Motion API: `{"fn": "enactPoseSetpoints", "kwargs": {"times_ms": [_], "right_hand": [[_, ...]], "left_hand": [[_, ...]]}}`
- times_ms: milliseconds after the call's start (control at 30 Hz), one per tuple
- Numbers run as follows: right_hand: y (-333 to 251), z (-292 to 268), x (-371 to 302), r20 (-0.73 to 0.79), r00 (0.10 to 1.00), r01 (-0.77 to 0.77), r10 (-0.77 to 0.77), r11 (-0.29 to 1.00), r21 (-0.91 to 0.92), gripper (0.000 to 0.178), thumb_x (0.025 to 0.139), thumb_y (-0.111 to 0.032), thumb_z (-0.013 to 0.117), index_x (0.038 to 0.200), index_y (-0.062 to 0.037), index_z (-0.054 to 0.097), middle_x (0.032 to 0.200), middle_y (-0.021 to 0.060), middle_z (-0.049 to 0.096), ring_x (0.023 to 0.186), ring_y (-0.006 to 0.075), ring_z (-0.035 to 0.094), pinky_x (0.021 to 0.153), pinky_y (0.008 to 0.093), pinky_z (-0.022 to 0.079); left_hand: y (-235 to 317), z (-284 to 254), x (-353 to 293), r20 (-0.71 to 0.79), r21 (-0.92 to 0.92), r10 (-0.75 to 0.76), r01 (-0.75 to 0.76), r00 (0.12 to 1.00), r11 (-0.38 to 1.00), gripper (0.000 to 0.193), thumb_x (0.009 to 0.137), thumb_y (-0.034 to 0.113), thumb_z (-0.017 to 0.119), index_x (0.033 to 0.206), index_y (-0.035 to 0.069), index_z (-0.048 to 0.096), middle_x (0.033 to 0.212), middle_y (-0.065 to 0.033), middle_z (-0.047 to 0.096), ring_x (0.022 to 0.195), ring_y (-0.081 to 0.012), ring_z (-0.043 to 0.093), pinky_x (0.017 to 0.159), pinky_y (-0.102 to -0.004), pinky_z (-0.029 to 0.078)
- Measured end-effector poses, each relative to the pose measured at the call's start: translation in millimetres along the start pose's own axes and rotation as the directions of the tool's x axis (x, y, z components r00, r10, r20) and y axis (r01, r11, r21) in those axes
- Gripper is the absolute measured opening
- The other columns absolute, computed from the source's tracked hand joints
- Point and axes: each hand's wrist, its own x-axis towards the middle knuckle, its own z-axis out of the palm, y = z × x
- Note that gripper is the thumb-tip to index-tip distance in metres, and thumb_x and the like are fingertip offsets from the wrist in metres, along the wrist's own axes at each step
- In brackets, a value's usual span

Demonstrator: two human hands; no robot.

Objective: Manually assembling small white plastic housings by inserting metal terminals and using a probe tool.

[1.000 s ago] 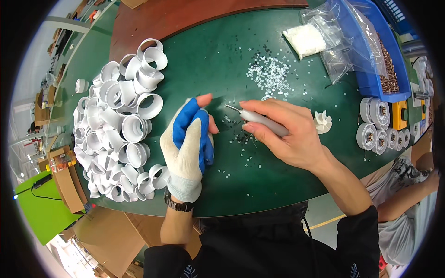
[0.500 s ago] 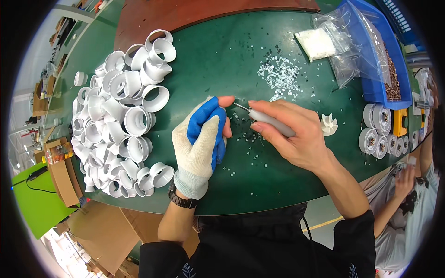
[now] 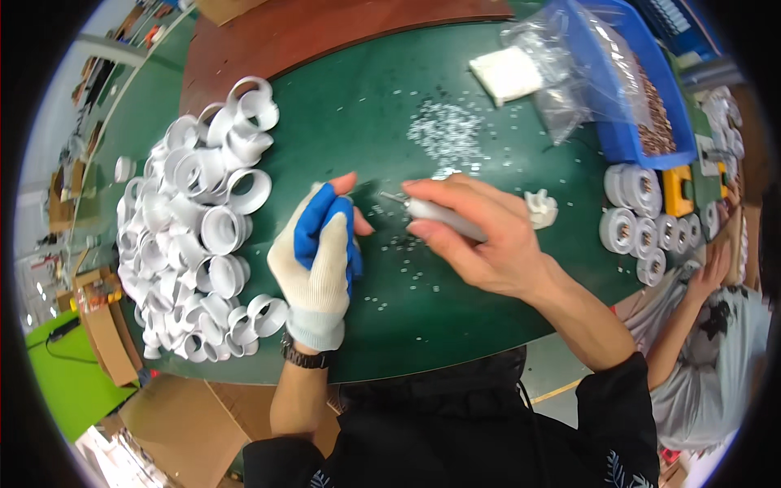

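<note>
My left hand [image 3: 316, 256] wears a white and blue glove with bare tips at the thumb and forefinger. Its fingers are curled in; whatever lies inside them, if anything, is hidden. Between the thumb and fingers of my right hand [image 3: 496, 236] is a pen-like tool [image 3: 446, 220] with a whitish handle and a thin metal tip. That tip points at my left fingertips, a short gap away. Beyond both hands lies a scatter of tiny washers [image 3: 447, 134] on the green table [image 3: 358, 106]. A small white finned wheel [image 3: 540, 209] sits just past my right hand.
White plastic rings [image 3: 195, 236] are heaped at the left. At the far right stand a clear bag of small white material [image 3: 508, 75] and a blue bin [image 3: 618, 134] of copper-coloured parts. White round wheels [image 3: 620, 230] lie near the right edge, with another person's hand [image 3: 716, 256] beyond.
The whole view has shifted, so the table's things sit farther left. The tool's tip and my left fingertips, nearly touching before, are now farther apart. Both hands keep their grip.
</note>
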Motion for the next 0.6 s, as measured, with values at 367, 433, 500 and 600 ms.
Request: {"fn": "enactPoseSetpoints", "kwargs": {"times_ms": [367, 433, 500, 600], "right_hand": [[-31, -97, -85, -0.424, 0.906, -0.156, -0.012, 0.920, -0.358, 0.031, 0.092, -0.007, 0.071, 0.086, -0.0057, 0.041, 0.094, 0.0120, 0.060, 0.082, 0.0161, 0.052, 0.073, 0.0290, 0.043], [-25, -128, -83, -0.462, 0.886, -0.240, -0.047, 0.805, -0.542, 0.032, 0.089, -0.006, 0.074, 0.087, -0.0049, 0.042, 0.101, 0.0133, 0.062, 0.088, 0.0184, 0.055, 0.079, 0.0309, 0.045], [-15, -151, -78, -0.411, 0.904, -0.331, -0.114, 0.423, -0.844, 0.034, 0.084, -0.005, 0.080, 0.089, -0.0035, 0.046, 0.117, 0.0143, 0.065, 0.100, 0.0234, 0.060, 0.089, 0.0347, 0.047], [-3, -157, -78, -0.417, 0.909, -0.376, -0.027, 0.383, -0.844, 0.034, 0.084, -0.006, 0.080, 0.092, -0.0030, 0.047, 0.122, 0.0150, 0.065, 0.107, 0.0246, 0.060, 0.093, 0.0350, 0.047]], "left_hand": [[13, 117, 1, 0.730, 0.515, 0.360, -0.814, 0.580, 0.268, 0.041, 0.081, 0.007, 0.071, 0.120, 0.008, 0.061, 0.116, -0.0111, 0.063, 0.098, -0.0285, 0.061, 0.080, -0.0395, 0.052], [11, 124, 4, 0.767, 0.542, 0.316, -0.827, 0.559, 0.149, 0.040, 0.080, 0.009, 0.073, 0.119, 0.008, 0.061, 0.118, -0.0108, 0.062, 0.099, -0.0283, 0.061, 0.080, -0.0400, 0.053], [13, 124, 7, 0.783, 0.532, 0.287, -0.834, 0.551, 0.150, 0.040, 0.079, 0.011, 0.075, 0.117, 0.009, 0.061, 0.114, -0.0103, 0.063, 0.098, -0.0279, 0.061, 0.079, -0.0401, 0.053], [15, 117, 9, 0.783, 0.488, 0.302, -0.838, 0.543, 0.242, 0.036, 0.082, 0.013, 0.073, 0.116, 0.007, 0.061, 0.108, -0.0100, 0.064, 0.096, -0.0272, 0.062, 0.078, -0.0392, 0.053]]}}
